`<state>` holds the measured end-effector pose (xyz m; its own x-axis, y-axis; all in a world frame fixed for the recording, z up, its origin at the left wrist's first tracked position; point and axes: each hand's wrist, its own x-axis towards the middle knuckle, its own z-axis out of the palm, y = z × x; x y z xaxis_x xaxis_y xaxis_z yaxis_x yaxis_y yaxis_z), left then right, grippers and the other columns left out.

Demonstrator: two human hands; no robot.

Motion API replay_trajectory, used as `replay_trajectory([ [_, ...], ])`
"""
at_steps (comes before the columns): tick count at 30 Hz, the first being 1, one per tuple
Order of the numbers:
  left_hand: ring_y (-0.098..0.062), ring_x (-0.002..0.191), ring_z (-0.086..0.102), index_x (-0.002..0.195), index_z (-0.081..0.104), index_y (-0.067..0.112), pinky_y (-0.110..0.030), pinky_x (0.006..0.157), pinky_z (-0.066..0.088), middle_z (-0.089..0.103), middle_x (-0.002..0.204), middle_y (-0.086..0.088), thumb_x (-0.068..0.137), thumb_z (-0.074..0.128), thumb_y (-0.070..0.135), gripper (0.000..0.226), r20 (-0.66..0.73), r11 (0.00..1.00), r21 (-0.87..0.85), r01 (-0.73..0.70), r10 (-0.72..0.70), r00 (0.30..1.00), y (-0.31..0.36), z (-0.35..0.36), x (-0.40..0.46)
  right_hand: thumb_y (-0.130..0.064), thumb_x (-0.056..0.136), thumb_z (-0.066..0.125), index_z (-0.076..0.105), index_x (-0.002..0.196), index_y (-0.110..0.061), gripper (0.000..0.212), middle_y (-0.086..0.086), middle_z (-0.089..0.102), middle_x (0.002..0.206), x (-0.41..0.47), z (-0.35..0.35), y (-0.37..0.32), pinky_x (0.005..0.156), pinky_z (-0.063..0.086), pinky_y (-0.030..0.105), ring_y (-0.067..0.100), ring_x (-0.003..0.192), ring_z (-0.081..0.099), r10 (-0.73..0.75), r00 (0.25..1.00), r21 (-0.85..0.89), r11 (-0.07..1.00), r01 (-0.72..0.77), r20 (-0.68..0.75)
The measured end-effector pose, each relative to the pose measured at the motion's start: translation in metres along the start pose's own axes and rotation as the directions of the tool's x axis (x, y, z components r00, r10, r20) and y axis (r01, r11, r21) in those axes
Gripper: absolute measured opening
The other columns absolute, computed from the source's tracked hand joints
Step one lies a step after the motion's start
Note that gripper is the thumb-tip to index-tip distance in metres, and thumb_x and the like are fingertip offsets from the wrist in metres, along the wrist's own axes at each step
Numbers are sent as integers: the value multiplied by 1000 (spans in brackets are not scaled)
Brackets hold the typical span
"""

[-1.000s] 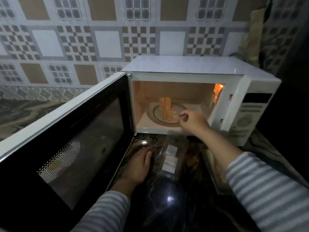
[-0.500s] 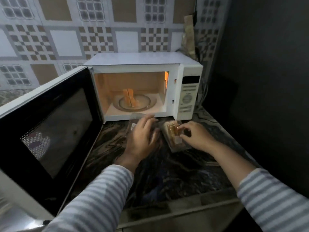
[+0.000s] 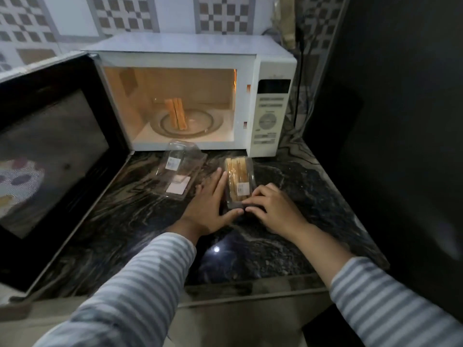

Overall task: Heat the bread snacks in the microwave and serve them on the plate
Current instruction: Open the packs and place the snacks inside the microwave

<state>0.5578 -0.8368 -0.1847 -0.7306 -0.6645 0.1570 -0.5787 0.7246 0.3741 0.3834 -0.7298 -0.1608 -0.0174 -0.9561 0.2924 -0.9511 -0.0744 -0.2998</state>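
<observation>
Clear snack pack [image 3: 238, 182], both hands touching it

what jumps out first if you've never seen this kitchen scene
The lit microwave at the back, its door swung open to the left, with two bread snacks on the turntable. In front, both hands work a clear pack of snacks on the dark counter; an empty pack lies beside it.

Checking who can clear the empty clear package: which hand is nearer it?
Left. The left hand lies just right of the empty package; the right hand is beyond the full package.
</observation>
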Motion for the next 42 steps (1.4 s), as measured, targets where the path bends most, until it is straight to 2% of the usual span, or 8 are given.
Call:
replay_trajectory([
  [10, -8, 147, 2, 154, -1, 18, -35, 118, 4, -3, 162, 4, 77, 13, 77, 98, -16, 991, 111, 72, -70, 997, 1, 17, 1, -12, 86, 65, 73, 87, -7, 9, 3, 67, 86, 5, 17, 17, 72, 52, 31, 20, 87, 58, -271, 948, 18, 961, 278, -165],
  [18, -3, 146, 1, 152, -9, 25, -38, 119, 8, -7, 161, 10, 81, 20, 75, 92, -19, 995, 90, 32, -31, 999, -1, 16, 1, -8, 90, 60, 71, 86, -5, 12, 6, 68, 86, 0, 24, 17, 74, 52, 29, 22, 84, 62, -303, 871, -71, 952, 299, -386],
  [24, -4, 146, 5, 152, -7, 27, -39, 118, 9, -1, 161, 10, 89, 32, 66, 84, -68, 1000, -3, 18, -18, 997, -1, 15, 0, -11, 93, 59, 69, 90, -3, 14, 8, 66, 90, 4, 28, 18, 79, 50, 35, 24, 89, 58, -304, 851, -98, 952, 291, -429],
  [28, -7, 146, 16, 153, 11, 28, -46, 117, 22, 15, 160, 7, 89, 29, 67, 77, -130, 985, -170, 6, -29, 991, 1, 10, 2, -14, 96, 50, 60, 120, -4, 28, 12, 61, 114, 5, 19, 15, 94, 44, 31, 22, 107, 53, -146, 864, 76, 975, 207, -482],
  [31, -7, 143, 23, 152, 19, 26, -30, 116, 23, 24, 158, 6, 87, 31, 67, 78, -186, 945, -326, 16, -81, 979, 11, -3, 12, -11, 98, 38, 41, 140, -8, 42, 11, 55, 128, 3, 16, 7, 98, 39, 26, 18, 118, 50, 294, 838, 424, 902, -83, -460],
  [33, -8, 142, 26, 153, 18, 24, -20, 110, 21, 27, 157, 5, 88, 32, 65, 78, -202, 916, -401, 33, -123, 972, 20, -18, 24, -6, 96, 41, 44, 138, -11, 42, 10, 54, 129, 4, 17, 5, 97, 39, 27, 22, 120, 51, 465, 819, 481, 833, -274, -337],
  [37, -20, 141, 31, 153, 12, 27, -26, 108, 23, 32, 155, -4, 97, 25, 59, 66, -68, 892, -429, 138, -184, 981, 32, -51, 48, -16, 94, 53, 48, 135, -15, 42, 6, 52, 134, 18, 13, -8, 104, 33, 27, 23, 126, 46, 444, 875, 331, 869, -368, -192],
  [42, -26, 139, 34, 150, 25, 27, -37, 112, 24, 38, 152, -5, 90, 16, 71, 76, 25, 873, -424, 243, -257, 966, 29, -78, 73, -40, 89, 57, 38, 142, -19, 60, 10, 52, 136, 59, 11, -28, 104, 38, 36, 29, 124, 48, 434, 898, 250, 880, -404, -76],
])
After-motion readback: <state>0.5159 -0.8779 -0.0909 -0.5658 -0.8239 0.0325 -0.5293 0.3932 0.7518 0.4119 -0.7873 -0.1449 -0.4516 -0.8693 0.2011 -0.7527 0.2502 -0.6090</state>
